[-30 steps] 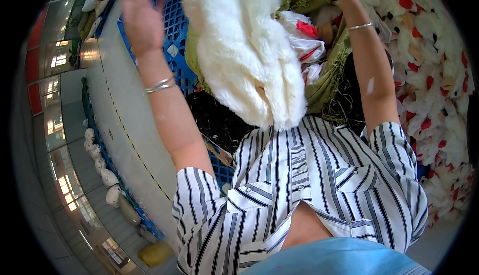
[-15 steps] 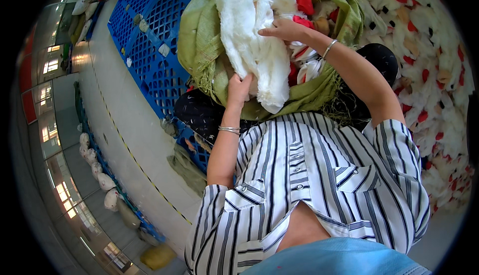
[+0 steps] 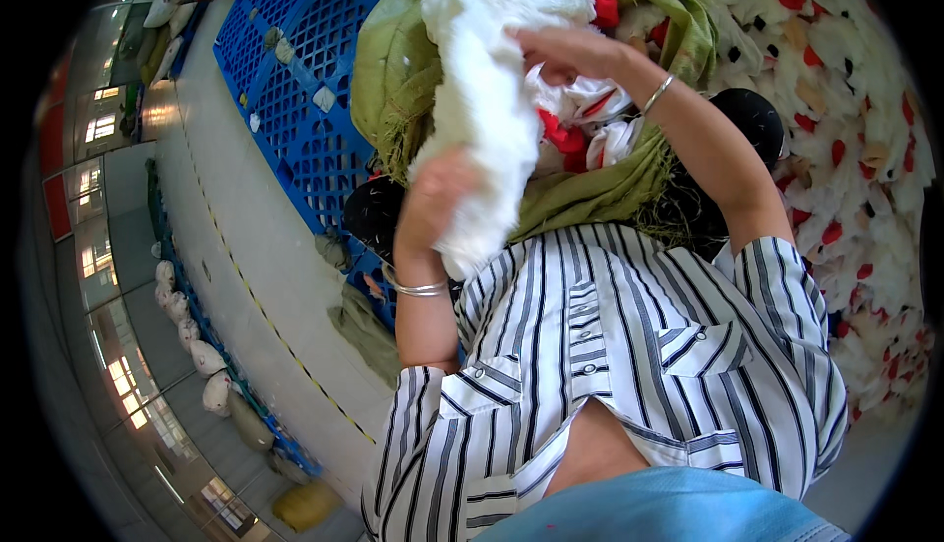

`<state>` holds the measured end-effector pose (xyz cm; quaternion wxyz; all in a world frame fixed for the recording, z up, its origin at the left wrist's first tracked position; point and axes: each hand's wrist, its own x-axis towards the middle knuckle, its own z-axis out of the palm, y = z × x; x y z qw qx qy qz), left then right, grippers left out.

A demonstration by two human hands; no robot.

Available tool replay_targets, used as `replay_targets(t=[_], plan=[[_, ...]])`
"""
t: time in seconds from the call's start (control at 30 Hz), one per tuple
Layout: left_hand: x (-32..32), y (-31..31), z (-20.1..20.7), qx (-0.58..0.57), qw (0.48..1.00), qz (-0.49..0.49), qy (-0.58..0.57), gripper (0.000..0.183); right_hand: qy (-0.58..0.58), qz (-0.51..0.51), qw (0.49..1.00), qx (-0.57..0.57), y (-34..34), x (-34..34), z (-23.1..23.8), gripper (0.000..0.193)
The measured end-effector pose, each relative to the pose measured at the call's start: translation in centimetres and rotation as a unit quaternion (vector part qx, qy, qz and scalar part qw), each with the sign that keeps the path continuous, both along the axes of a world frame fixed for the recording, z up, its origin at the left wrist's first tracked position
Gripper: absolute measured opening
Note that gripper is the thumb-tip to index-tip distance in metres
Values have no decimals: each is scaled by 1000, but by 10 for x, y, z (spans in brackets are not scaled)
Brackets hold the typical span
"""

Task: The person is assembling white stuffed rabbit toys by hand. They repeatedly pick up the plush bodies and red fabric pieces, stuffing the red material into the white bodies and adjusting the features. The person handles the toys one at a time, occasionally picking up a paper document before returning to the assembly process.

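Observation:
A long white plush piece (image 3: 477, 99), limp and fluffy like an unstuffed toy skin, hangs over the open green woven sack (image 3: 393, 60) in front of me. My left hand (image 3: 441, 198), blurred by motion, is closed on its near left edge; the fingertips are hard to make out. My right hand (image 3: 575, 53) is at its upper right edge, fingers curled with the tips against the fur. Inside the sack, just beneath my right hand, lie more white pieces with red parts (image 3: 565, 139).
A blue plastic pallet (image 3: 295, 119) lies to the left of the sack. To the right is a large heap of white plush pieces (image 3: 836, 178) with red bits. My dark-clad knees flank the sack. Along the far left wall stand several white bags (image 3: 208, 357).
The plush piece has been drawn toward me and left. My left hand has moved left and nearer, while my right hand has shifted slightly. More red and white pieces in the sack now show.

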<state>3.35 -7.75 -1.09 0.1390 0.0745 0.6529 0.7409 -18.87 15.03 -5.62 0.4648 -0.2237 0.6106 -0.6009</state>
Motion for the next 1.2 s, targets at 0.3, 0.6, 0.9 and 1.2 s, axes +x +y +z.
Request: replay_targets(t=[0.3,0.6,0.9,1.2], plan=[[-21,70,9,-59,983,-105,-135,23,177,-96,979,-38,10,-18,6,38],[-76,87,-89,-349,923,102,126,44,203,-475,798,-308,111,-95,92,41],[-129,121,-115,-398,911,49,95,33,277,-163,946,-34,59,-65,53,41],[-103,51,102,50,934,294,196,38,184,7,981,57,36,-13,86,53]])
